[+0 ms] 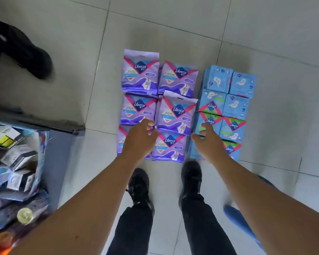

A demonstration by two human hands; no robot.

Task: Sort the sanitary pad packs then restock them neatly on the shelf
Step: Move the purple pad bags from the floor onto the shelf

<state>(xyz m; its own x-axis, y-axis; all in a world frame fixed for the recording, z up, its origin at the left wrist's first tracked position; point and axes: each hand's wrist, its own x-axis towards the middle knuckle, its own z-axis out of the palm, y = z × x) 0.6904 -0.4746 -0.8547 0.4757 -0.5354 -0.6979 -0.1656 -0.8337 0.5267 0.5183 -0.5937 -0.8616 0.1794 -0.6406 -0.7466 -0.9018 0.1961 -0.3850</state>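
Looking straight down, we've got our black shoes [138,184] planted on the tiled floor [173,30], and just past the toes both arms are stretched out over the stock. Our left hand [139,139] hangs over the near end of the purple pad packs [175,115], fingers loosely curled and nothing in its grip. Our right hand [209,142] is over the near edge of the blue pad packs [234,105], fingers spread and relaxed, holding nothing either; it looks like it's just above the packs, but it's a bit blurry so we can't swear it isn't touching. The purple ones lie flat in two columns, overlapping a little, and the blue ones sit just beside them on the right in stacked columns. Off to the left there's a shelf [17,162] crammed with small boxes and packets. Farther back on the left, someone else's dark shoe [39,65].
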